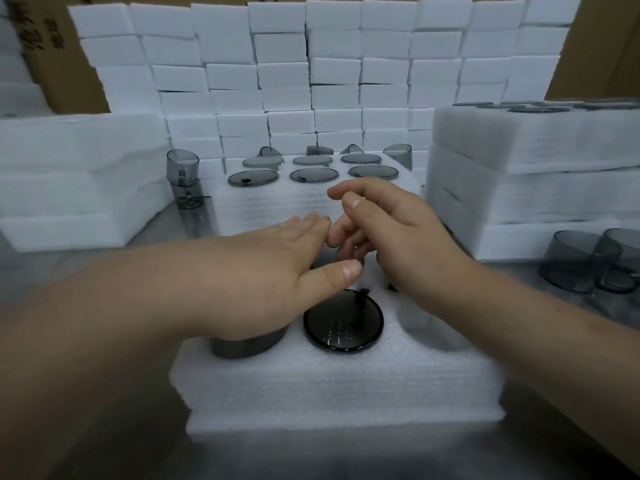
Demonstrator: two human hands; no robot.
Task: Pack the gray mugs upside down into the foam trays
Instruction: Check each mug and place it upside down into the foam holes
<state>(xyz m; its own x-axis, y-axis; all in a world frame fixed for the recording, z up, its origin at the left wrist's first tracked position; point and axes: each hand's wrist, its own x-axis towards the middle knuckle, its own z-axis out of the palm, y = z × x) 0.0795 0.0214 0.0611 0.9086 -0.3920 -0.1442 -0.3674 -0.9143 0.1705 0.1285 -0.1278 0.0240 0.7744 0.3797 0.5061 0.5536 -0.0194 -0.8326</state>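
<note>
Left hand: fingers straight, released, palm flat over a gray mug in the near-left pocket of the foam tray. Base up, looks not fully seated. Right hand: fingers loosely curled, grasping nothing, just beyond the left fingertips. Below both thumbs: second mug, upside down, flush. Under the right wrist: pocket, looks empty. Loose mugs stand on the desk well right of the right fingers, axis vertical. Right hand is nearer, so I'd expect it to fetch next. Filled tray lies beyond the fingertips.
</note>
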